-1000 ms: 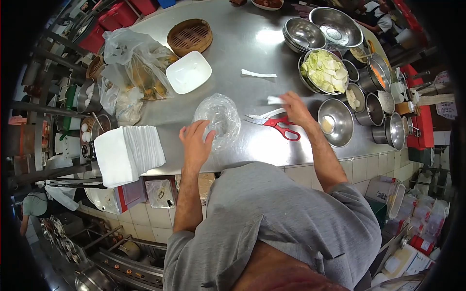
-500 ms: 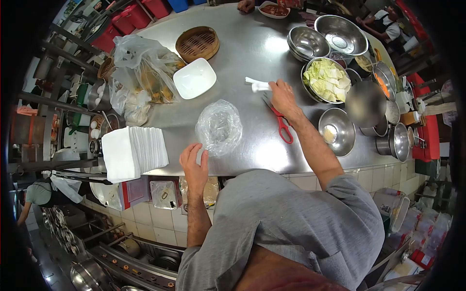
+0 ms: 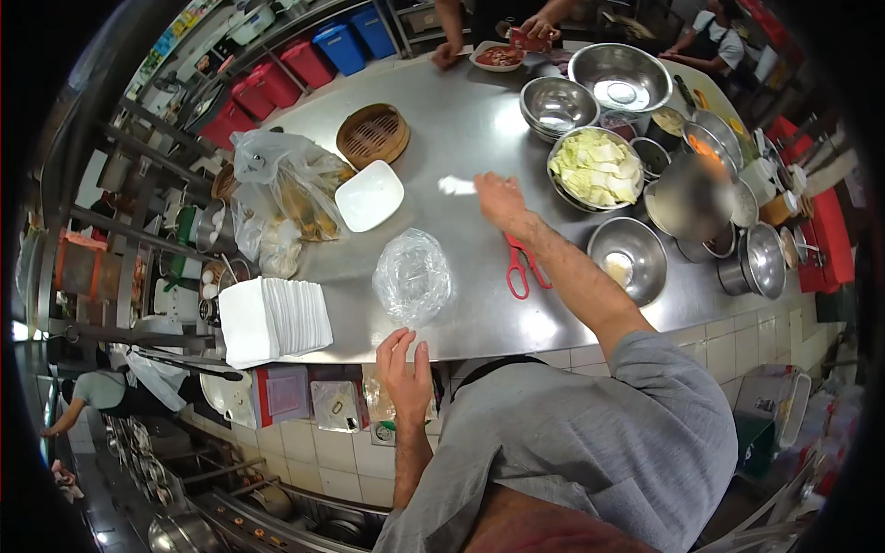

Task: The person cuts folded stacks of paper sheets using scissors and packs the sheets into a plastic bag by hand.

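My right hand (image 3: 502, 200) is closed on a small white bundle (image 3: 455, 186) above the steel table. Motion smears the bundle, so I cannot tell its kind. Under my right wrist lie red-handled scissors (image 3: 518, 275), blades mostly hidden by the hand. My left hand (image 3: 404, 373) is at the table's front edge, fingers apart and holding nothing. Just beyond its fingertips is a crumpled clear plastic bag or wrap (image 3: 413, 276), apart from the hand or barely touching it.
White napkins (image 3: 275, 323) are stacked front left. Behind stand filled plastic bags (image 3: 290, 189), a white dish (image 3: 370, 195) and a bamboo steamer (image 3: 372, 135). On the right are cut cabbage (image 3: 597, 166) and steel bowls (image 3: 629, 261). A co-worker's hands (image 3: 536, 28) hold a red packet near a food dish (image 3: 499, 57).
My right hand, with the white bundle, has moved slightly left in view. My left hand has drawn back toward the table's front edge. The view has shifted, showing more of the co-worker.
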`<state>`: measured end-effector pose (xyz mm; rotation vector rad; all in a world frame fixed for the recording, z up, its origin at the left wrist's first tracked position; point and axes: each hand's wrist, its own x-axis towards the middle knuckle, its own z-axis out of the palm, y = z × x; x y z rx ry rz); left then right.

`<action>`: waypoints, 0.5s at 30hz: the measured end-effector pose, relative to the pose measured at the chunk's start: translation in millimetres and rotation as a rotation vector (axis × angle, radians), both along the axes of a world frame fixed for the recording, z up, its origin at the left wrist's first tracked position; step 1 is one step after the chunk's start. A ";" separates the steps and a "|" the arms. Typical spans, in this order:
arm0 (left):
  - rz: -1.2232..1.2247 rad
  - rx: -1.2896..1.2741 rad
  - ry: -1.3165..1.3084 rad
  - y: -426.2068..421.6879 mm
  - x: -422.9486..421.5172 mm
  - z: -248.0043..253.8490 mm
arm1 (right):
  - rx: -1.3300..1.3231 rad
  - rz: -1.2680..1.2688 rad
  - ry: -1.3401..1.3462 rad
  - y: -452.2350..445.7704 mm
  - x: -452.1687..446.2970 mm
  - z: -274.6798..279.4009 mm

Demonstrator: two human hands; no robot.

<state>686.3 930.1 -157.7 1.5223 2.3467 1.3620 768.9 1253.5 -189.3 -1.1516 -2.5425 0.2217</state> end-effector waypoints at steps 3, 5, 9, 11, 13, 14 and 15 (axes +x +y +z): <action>-0.107 0.181 0.017 14.7 17.8 31.7 | -0.048 0.374 -0.164 -66.9 28.9 21.7; -0.267 0.259 0.112 28.6 24.7 40.5 | -0.170 0.519 -0.240 -122.3 54.3 27.2; -0.492 0.173 -0.039 47.3 57.3 -3.4 | -0.504 0.477 -0.031 -195.7 106.3 52.5; -0.664 0.021 -0.864 44.1 84.6 -30.5 | -0.567 0.449 0.139 -214.7 126.7 46.2; -0.677 0.114 -1.129 43.0 123.1 -42.5 | -0.592 0.225 0.322 -229.8 148.0 29.9; -0.647 0.199 -1.374 42.8 141.9 -43.1 | -0.577 0.184 0.326 -240.2 158.6 33.3; -0.612 0.212 -1.473 41.0 158.6 -39.2 | -0.530 0.095 0.439 -251.8 166.3 37.3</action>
